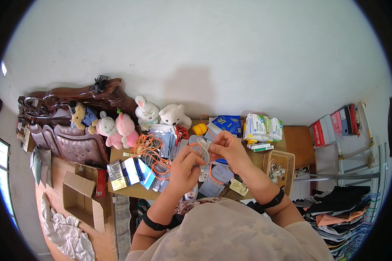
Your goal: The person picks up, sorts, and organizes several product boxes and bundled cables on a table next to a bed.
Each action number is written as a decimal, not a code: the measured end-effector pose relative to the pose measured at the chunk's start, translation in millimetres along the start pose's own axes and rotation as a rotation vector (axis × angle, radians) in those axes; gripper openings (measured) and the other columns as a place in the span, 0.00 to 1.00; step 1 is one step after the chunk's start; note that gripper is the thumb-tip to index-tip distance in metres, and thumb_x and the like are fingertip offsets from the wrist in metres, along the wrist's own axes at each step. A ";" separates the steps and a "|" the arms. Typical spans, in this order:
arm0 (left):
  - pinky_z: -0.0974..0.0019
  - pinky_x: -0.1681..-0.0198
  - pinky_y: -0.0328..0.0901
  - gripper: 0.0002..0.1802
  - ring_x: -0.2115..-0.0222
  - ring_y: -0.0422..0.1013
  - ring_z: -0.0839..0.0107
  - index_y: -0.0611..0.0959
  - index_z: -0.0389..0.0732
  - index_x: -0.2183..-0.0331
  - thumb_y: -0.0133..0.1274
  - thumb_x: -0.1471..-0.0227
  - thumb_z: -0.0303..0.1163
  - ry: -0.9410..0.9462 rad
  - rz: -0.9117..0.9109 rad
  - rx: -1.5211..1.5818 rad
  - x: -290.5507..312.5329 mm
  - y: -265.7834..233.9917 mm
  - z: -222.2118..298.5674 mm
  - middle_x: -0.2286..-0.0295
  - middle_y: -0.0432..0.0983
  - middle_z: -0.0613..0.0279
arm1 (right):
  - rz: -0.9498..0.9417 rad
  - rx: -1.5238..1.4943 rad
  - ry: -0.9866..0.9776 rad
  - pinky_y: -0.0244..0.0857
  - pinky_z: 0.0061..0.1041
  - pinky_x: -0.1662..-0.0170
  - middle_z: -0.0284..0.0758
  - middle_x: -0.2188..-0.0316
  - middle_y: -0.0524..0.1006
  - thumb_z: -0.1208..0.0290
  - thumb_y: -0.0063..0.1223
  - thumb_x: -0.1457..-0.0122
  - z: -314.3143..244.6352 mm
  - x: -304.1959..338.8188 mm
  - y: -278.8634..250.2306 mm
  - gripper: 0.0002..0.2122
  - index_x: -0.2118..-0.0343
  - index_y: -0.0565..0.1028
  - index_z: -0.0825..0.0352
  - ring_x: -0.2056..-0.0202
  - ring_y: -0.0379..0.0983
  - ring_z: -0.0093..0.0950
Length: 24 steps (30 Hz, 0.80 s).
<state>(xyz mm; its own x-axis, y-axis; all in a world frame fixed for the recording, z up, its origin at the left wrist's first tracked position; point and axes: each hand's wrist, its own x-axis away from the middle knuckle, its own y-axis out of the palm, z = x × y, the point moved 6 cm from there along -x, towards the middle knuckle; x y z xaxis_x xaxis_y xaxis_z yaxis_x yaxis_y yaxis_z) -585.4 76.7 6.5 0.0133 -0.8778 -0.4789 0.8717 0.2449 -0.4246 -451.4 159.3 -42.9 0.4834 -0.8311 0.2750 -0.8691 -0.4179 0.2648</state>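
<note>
Over the middle of the table (143, 190) I hold a looped white cable (206, 152) between my two hands. My left hand (186, 169) is closed on its left side, fingers curled. My right hand (228, 150) pinches its right side, with the fingertips bent inward. An orange cord (150, 147) lies in loose coils left of my hands, and orange strands also pass beside and below the white loops. Under my hands lie grey and clear plastic packets (217, 176). What exactly sits between the fingertips is partly hidden.
Plush toys (174, 115) stand along the wall. White and green boxes (257, 128) and a blue package (227, 124) sit behind my right hand. A tan basket (287, 174) holds white cables. An opened carton (80, 202) lies at left; clothes (344, 206) hang at right.
</note>
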 end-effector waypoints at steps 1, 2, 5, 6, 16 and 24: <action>0.67 0.69 0.63 0.11 0.72 0.68 0.64 0.74 0.36 0.78 0.46 0.69 0.12 -0.001 -0.006 0.004 0.1 1.6 -1.7 0.72 0.69 0.57 | -0.050 -0.157 -0.008 0.70 0.24 0.70 0.33 0.72 0.73 0.74 0.58 0.49 -1.8 2.7 4.8 0.13 0.64 0.65 0.66 0.73 0.72 0.22; 0.66 0.69 0.63 0.11 0.72 0.68 0.63 0.74 0.36 0.78 0.46 0.70 0.12 0.010 -0.027 -0.032 -0.1 3.7 -4.3 0.73 0.69 0.58 | -0.099 -0.314 -0.017 0.70 0.25 0.68 0.35 0.68 0.72 0.74 0.58 0.49 -2.8 5.1 7.9 0.13 0.64 0.65 0.66 0.69 0.73 0.22; 0.64 0.69 0.63 0.11 0.72 0.68 0.61 0.75 0.37 0.79 0.46 0.71 0.12 0.085 -0.084 -0.100 -3.6 19.4 0.0 0.74 0.68 0.58 | -0.102 -0.159 -0.057 0.68 0.24 0.61 0.35 0.66 0.67 0.68 0.56 0.46 2.1 7.9 -0.7 0.14 0.62 0.67 0.69 0.65 0.69 0.21; 0.64 0.69 0.63 0.11 0.72 0.67 0.60 0.75 0.37 0.80 0.46 0.71 0.12 0.148 -0.113 -0.142 -4.1 25.6 4.8 0.75 0.67 0.58 | -0.094 -0.161 -0.055 0.68 0.24 0.61 0.35 0.66 0.67 0.68 0.56 0.46 3.3 9.1 -2.5 0.14 0.62 0.67 0.69 0.65 0.69 0.21; 0.61 0.70 0.63 0.11 0.71 0.68 0.59 0.74 0.37 0.78 0.48 0.69 0.12 0.037 -0.327 0.055 6.3 77.8 -29.5 0.72 0.68 0.58 | 0.303 0.083 -0.190 0.64 0.15 0.79 0.28 0.71 0.65 0.69 0.58 0.48 30.2 13.8 -88.6 0.08 0.72 0.76 0.70 0.79 0.65 0.16; 0.60 0.56 0.64 0.18 0.57 0.67 0.57 0.77 0.43 0.63 0.55 0.61 0.18 0.118 -0.635 0.116 8.2 149.6 -17.0 0.57 0.68 0.57 | 0.465 0.072 0.003 0.67 0.16 0.72 0.29 0.72 0.76 0.65 0.48 0.41 57.6 66.2 -182.7 0.11 0.66 0.75 0.69 0.75 0.71 0.16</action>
<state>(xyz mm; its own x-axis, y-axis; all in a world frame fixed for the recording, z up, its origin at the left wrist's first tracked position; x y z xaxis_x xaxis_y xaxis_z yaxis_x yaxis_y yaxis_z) -463.2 113.2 -73.9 -0.5694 -0.7842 -0.2467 0.7395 -0.3575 -0.5704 -266.7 159.5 -126.3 0.0413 -0.9352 0.3518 -0.9985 -0.0258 0.0485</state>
